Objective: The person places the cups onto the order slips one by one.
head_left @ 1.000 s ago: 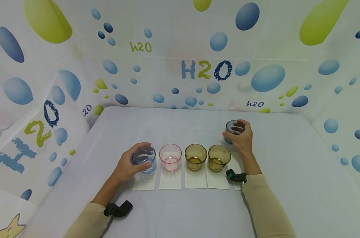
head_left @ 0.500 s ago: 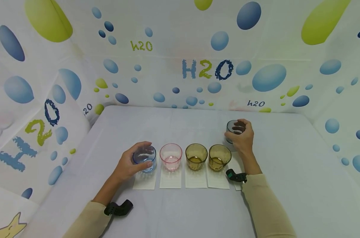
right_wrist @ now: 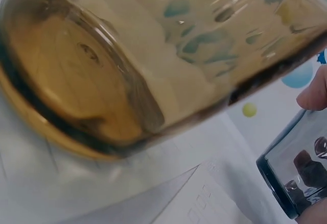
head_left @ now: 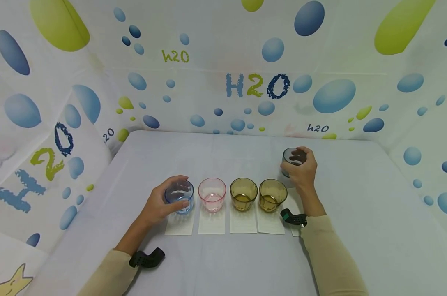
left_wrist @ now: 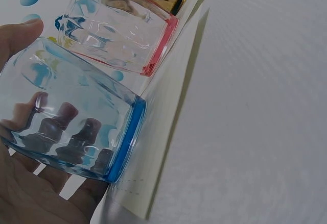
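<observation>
My left hand [head_left: 157, 205] holds a clear blue glass [left_wrist: 82, 117], its thumb on the near side and the fingers wrapped behind. This glass is at the left end of a row, on a pale paper card [head_left: 179, 228]. Beside it is a clear pink-rimmed glass [head_left: 212, 196]. Two amber glasses, one [head_left: 243, 196] in the middle and one [head_left: 273, 197] to its right, complete the row. Farther back on the right, my right hand [head_left: 302, 170] grips a smoky grey-blue glass [head_left: 288, 155] between thumb and fingers. In the right wrist view an amber glass fills much of the picture.
More pale cards lie under the row, one below the pink glass [head_left: 211, 226] and another [head_left: 295, 201] partly under my right forearm. A white cloth covers the table [head_left: 223, 263]. A patterned backdrop [head_left: 208, 94] rises behind its far edge.
My right hand and the grey-blue glass have shifted slightly to the right. The left hand keeps its grip on the blue glass, and the row of glasses stays put.
</observation>
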A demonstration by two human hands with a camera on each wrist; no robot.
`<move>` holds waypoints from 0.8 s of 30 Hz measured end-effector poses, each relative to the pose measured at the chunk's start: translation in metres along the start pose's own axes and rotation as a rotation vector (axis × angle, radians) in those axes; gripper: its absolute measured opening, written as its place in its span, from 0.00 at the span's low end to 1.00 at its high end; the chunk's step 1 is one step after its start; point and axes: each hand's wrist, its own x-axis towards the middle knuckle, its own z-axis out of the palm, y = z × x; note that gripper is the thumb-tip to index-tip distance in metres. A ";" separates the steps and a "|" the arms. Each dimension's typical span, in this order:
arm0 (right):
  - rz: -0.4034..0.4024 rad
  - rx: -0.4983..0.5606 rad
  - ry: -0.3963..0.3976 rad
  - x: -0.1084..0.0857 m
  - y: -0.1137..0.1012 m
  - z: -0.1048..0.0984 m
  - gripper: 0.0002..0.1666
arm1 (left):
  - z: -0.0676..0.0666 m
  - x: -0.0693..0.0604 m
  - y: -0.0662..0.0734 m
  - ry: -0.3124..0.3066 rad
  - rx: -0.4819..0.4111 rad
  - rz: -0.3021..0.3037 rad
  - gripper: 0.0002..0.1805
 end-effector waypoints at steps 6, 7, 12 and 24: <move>0.008 0.016 0.002 -0.001 -0.006 -0.001 0.39 | 0.000 0.001 0.001 0.001 -0.003 -0.003 0.35; 0.010 0.019 0.002 -0.001 -0.006 -0.001 0.40 | 0.000 0.000 0.000 0.000 -0.003 -0.001 0.35; 0.008 0.020 0.011 0.001 -0.008 -0.002 0.41 | 0.000 0.000 -0.001 0.003 -0.008 0.001 0.35; -0.045 0.032 0.020 0.001 -0.014 -0.007 0.38 | 0.000 0.001 -0.002 0.005 -0.010 0.014 0.34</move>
